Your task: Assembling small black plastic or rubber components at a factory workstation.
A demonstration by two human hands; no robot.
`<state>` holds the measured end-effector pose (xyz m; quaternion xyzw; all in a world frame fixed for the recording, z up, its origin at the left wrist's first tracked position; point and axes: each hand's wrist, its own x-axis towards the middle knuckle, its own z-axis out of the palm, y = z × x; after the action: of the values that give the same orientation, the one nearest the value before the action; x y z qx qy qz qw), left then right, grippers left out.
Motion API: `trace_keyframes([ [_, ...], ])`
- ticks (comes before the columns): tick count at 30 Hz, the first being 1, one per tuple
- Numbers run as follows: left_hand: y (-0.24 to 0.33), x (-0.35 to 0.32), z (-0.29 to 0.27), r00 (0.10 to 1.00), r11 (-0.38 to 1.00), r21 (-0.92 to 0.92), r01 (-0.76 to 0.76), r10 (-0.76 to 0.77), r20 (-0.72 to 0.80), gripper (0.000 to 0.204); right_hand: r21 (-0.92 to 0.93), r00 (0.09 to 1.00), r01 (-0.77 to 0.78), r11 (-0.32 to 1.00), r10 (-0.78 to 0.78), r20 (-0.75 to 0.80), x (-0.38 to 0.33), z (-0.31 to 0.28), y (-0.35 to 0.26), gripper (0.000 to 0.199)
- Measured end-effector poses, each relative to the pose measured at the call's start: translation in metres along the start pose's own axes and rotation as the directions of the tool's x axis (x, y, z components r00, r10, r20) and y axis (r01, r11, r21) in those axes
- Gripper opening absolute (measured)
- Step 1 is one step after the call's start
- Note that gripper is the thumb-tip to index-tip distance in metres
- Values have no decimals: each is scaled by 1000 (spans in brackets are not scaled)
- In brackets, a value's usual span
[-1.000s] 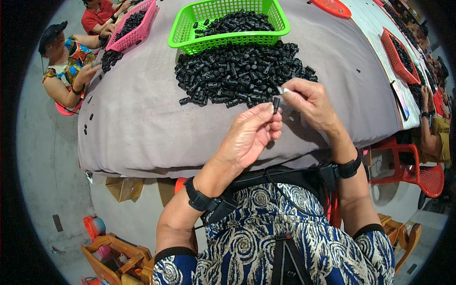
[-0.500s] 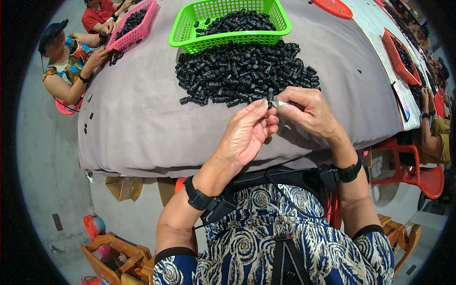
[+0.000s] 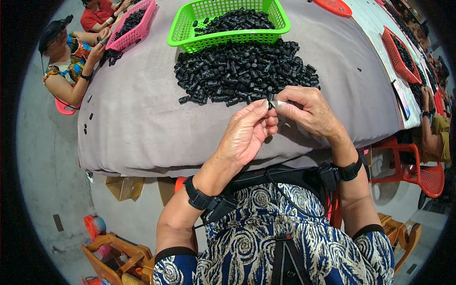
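The left hand is pinching a mostly hidden black cylindrical part between thumb and curled fingers; the right hand is gripping a silvery blade-like tool against it, both hovering above the counter near the black pile.

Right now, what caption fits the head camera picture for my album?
Left hand pinching a black piece, right hand a pale object, near a black heap and green basket.
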<state>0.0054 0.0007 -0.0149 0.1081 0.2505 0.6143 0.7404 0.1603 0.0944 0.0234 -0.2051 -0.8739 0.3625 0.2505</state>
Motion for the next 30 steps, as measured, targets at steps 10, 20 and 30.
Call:
trace_keyframes([
  [10, -1, 0, 0, 1000, 1000, 4, -4, 4, -2, 15, 376, 957, -127, 918, 214, -198, 0, 5, -1, 12],
  [20, -1, -1, 2, 999, 998, 52, 21, -19, -37, 16, 535, 929, -296, 791, 369, -31, 3, 22, -2, 13],
  [30, 20, 3, -15, 991, 991, 126, -44, 59, -118, 19, -2, 954, -297, 955, 297, 49, 29, -26, 1, 19],
])
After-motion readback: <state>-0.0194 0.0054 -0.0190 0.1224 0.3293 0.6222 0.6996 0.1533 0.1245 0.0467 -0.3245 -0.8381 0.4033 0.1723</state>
